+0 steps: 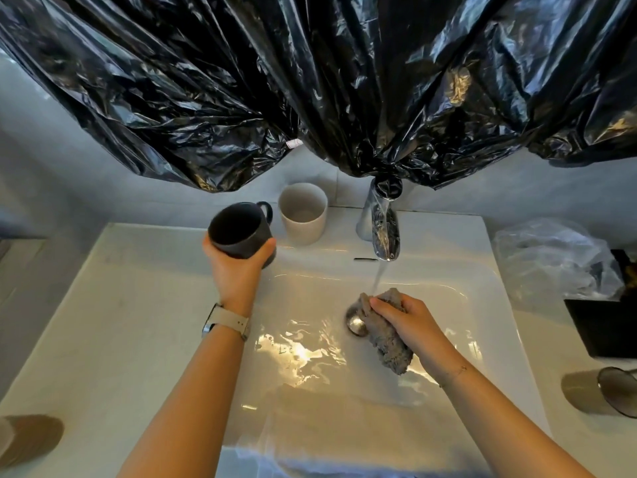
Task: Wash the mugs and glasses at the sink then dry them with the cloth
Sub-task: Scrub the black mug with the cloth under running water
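Now, left hand (238, 267) curled round the base of a dark mug (239, 231), mug tilted with its mouth toward the camera and its handle at the far side, held above the back-left rim of the white sink (138, 305). Pale watch (225, 322) strapped on that wrist. Right hand (410, 322) gripping a wet grey cloth (387, 334) low in the basin, right under the stream from the chrome tap (382, 229) and just beside the round metal drain (355, 322). Water pooled and glinting across the basin floor. White cup (302, 213) upright on the ledge just beside the dark mug, left of the tap. Glass (618, 389) at the right edge on the desk (537, 339), partly cut off. Crumpled clear plastic (551, 257) and a black object (603, 326) farther back on the right. Black plastic sheeting (310, 81) hanging over the wall above.
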Demonstrator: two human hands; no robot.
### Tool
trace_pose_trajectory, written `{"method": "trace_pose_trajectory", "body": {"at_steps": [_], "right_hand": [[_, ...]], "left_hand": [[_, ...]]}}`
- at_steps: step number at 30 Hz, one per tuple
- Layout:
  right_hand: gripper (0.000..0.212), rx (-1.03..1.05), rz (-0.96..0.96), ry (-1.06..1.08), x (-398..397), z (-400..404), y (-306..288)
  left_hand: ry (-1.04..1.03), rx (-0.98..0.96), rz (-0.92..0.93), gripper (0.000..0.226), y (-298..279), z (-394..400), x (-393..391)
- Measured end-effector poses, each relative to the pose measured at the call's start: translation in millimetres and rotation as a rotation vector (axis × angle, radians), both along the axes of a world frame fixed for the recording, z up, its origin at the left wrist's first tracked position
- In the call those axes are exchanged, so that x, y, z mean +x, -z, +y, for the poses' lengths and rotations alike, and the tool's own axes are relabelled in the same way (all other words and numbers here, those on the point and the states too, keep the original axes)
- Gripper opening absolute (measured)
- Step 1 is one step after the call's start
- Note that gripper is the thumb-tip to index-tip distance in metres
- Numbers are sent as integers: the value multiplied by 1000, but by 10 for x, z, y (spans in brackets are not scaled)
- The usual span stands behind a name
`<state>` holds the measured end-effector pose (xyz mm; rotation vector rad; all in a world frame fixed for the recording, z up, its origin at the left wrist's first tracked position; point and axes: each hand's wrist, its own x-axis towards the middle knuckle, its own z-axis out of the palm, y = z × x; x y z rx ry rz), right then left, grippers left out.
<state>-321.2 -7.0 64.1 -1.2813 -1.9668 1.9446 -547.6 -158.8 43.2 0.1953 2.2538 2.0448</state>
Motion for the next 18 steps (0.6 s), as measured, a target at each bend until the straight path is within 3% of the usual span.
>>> {"method": "trace_pose_trajectory", "body": {"at_steps": [7,11,14,18], "right_hand": [[23,-90,-45,33,-61,44,95],[30,-520,26,144,49,124,77],[20,-888,92,268,149,205,118],[13,-930,99,312,235,212,230]], "left_hand": [[-86,8,73,96,202,364,-350],[-57,12,57,103,283,489,-384],[18,20,46,104,293,509,-374],[165,12,33,103,278,480,-341]]}}
